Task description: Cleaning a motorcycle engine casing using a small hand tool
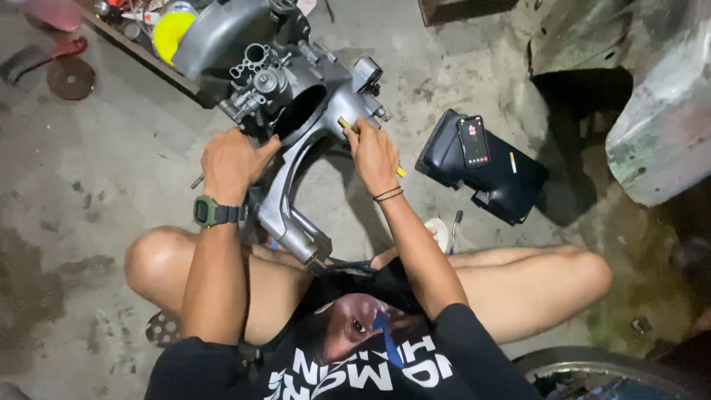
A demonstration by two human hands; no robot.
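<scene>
Seated cross-legged on a concrete floor (89,185), I brace a grey engine casing (296,126) between my knees, its long arm running down toward my lap so it stays put. My left hand (231,161) has its fingers clamped on the casing's left edge to steady it, while my right hand (374,152) has its fingers closed round a yellow-handled tool (346,124) pressed against the casing's right side. A black cover (489,174) with a phone (474,141) on it lies to my right.

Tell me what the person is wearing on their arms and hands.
Both hands are bare, no gloves. The left wrist carries a chunky green watch with a square face and dark strap. The right wrist has thin dark bands. Short black sleeves end above the elbows, leaving the forearms uncovered.
</scene>
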